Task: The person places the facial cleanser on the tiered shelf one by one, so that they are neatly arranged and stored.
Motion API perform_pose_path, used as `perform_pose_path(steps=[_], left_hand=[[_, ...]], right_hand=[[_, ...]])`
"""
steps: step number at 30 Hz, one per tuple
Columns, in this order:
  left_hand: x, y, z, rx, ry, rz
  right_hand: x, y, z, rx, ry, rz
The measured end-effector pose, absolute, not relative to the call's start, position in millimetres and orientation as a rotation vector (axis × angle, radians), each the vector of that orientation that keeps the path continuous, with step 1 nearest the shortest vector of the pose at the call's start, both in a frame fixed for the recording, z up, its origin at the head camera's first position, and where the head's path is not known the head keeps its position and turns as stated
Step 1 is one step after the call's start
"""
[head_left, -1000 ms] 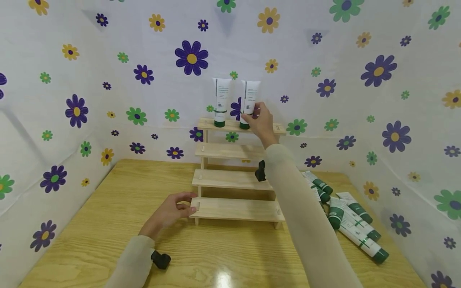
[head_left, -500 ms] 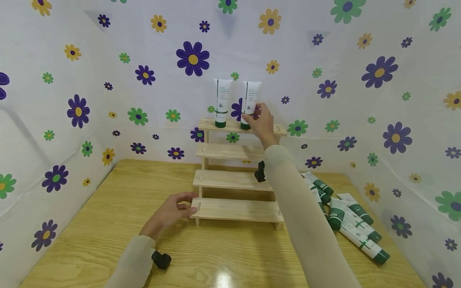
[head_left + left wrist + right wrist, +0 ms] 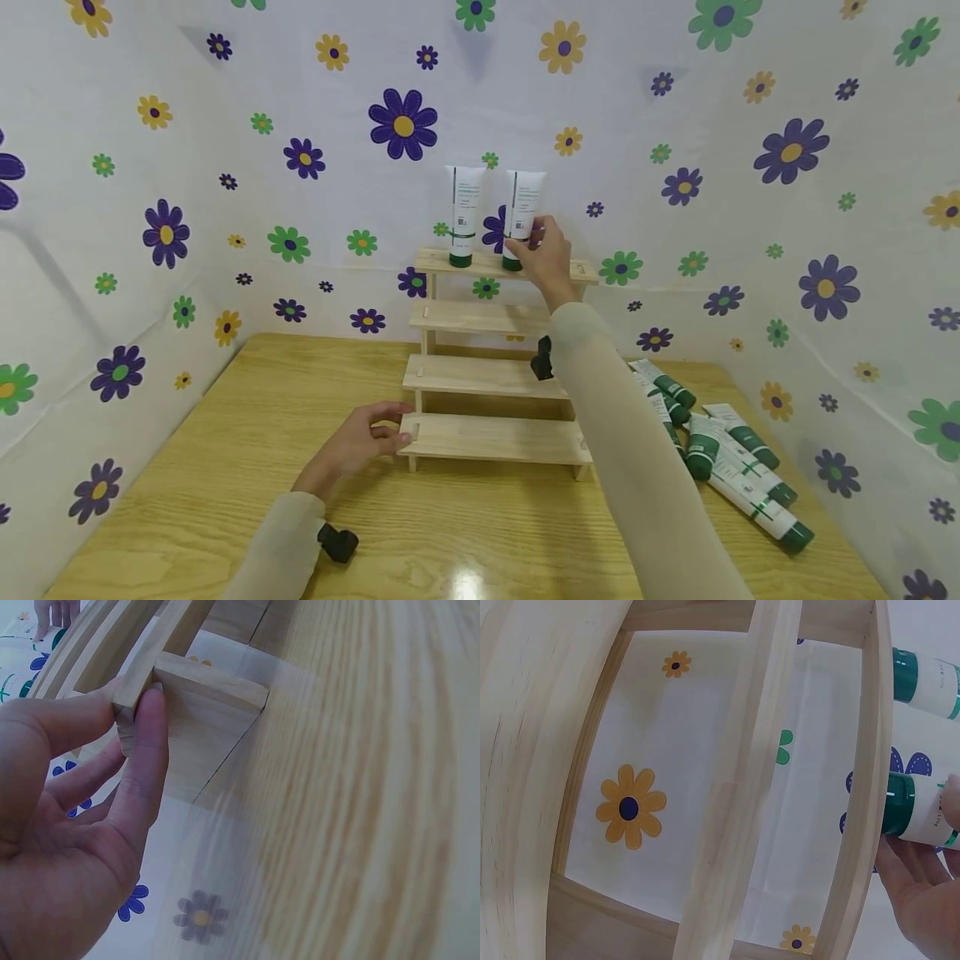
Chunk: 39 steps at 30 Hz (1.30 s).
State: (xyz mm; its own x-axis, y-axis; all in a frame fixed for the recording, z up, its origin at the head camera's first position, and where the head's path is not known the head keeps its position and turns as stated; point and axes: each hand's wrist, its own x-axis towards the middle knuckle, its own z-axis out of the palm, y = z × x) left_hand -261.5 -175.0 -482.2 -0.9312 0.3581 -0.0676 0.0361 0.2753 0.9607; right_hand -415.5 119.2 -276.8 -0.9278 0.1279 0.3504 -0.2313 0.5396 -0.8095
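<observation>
A stepped wooden rack (image 3: 495,437) stands on the table. Upright on its top shelf (image 3: 486,262), cap down, is a white tube with a green cap (image 3: 466,212). To its right stands a second white tube (image 3: 522,200), which my right hand (image 3: 549,260) grips low down between thumb and fingers. In the right wrist view that tube's green cap (image 3: 899,804) meets the shelf edge. My left hand (image 3: 358,442) pinches the left end of the lowest shelf; the left wrist view shows thumb and fingers on the board's corner (image 3: 135,697).
A loose pile of similar tubes (image 3: 750,492) lies on the wooden table (image 3: 315,375) to the right of the rack, partly behind my right sleeve (image 3: 637,450). A flower-printed cloth (image 3: 322,225) hangs behind and along both sides.
The head view has shifted very slightly. Both hands, both standing tubes and the rack keep their places.
</observation>
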Motion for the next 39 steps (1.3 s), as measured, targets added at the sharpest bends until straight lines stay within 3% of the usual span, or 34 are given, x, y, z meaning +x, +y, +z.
perform_pose_path(steps=[10, 26, 39], left_hand=[[-263, -174, -484, 0.38, 2.286, 1.7], [-265, -172, -484, 0.348, 2.283, 1.702], [-262, -174, -480, 0.312, 2.303, 1.667]], right_hand=[[-411, 132, -274, 0.133, -2.482, 1.386], [-384, 196, -250, 0.088, -2.619, 1.401], [-354, 258, -275, 0.036, -2.766, 1.268]])
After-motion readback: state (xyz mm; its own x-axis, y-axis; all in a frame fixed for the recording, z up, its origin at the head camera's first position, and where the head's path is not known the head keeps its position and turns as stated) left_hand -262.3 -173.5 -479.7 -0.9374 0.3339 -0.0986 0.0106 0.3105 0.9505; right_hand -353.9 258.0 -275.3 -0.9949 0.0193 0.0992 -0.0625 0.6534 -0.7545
